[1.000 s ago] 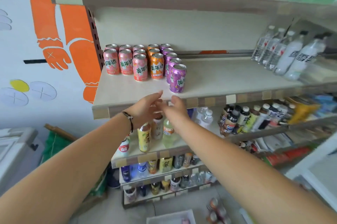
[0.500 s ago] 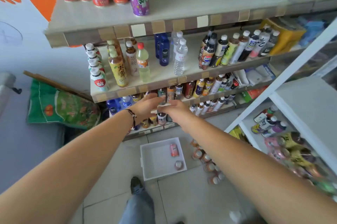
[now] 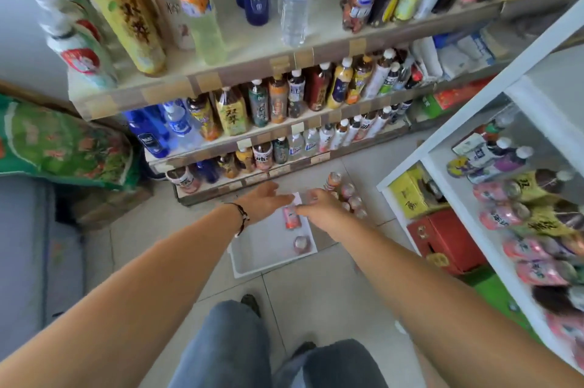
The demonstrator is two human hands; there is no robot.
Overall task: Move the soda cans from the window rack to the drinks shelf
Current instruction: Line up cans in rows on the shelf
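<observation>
your left hand (image 3: 264, 202) reached down over the far left corner of the white tray (image 3: 268, 253), fingers extended and loosely spread, palm down, holding nothing; a dark cord bracelet (image 3: 241, 217) circled that wrist. your right hand (image 3: 319, 207) hung over the tray's far right corner, fingers relaxed and slightly bent, also holding nothing that could be made out. the fingertips of the two hands were near each other above the tray's far edge; whether either touched the tray could not be told.

the tray sat on the tiled floor (image 3: 316, 299) and served as the reference here. inside it, a pink soda can (image 3: 290, 217) lay on its side near the far edge, just below your fingertips, and a second can (image 3: 301, 244) stood upright near the right wall. just beyond the tray's right corner, a cluster of cans (image 3: 346, 195) stood on the floor, partly hidden behind your right hand.

beyond the tray rose the drinks shelf (image 3: 284, 62), its tiers lined with bottles. to the right of the tray stood a white rack (image 3: 467, 198) holding more pink cans (image 3: 537, 270) on their sides, with a red carton (image 3: 448, 242) at its foot. to the left of the tray lay a green printed sack (image 3: 63, 144). on the near side, your jeans-clad legs (image 3: 230, 346) and a dark shoe (image 3: 251, 302) were visible.
</observation>
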